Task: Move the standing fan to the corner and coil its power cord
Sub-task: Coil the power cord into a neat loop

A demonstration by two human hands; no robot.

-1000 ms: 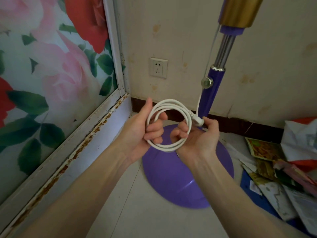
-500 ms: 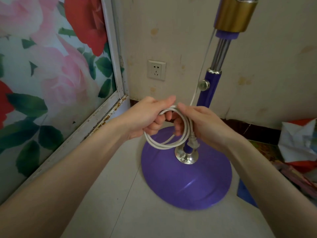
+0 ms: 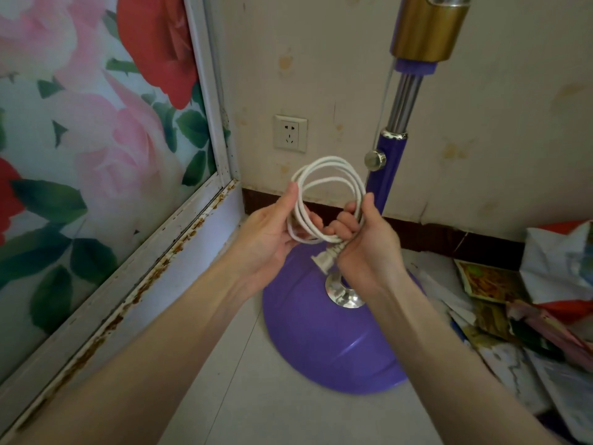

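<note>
The standing fan stands in the room's corner: a round purple base, a purple and chrome pole and a gold collar at the top edge; its head is out of view. The white power cord is wound into a coil of several loops held upright above the base. My left hand grips the coil's left side, palm up. My right hand grips its right side, and the white plug sticks out just below those fingers. A thin strand of cord runs up along the pole.
A wall socket sits on the cream wall behind the coil. A floral glass panel in a rusty white frame lines the left side. Papers and bags lie heaped on the floor at the right.
The coil was lowered and squeezed between both hands over the base, then raised again and spread open. The plug now hangs under my right hand.
</note>
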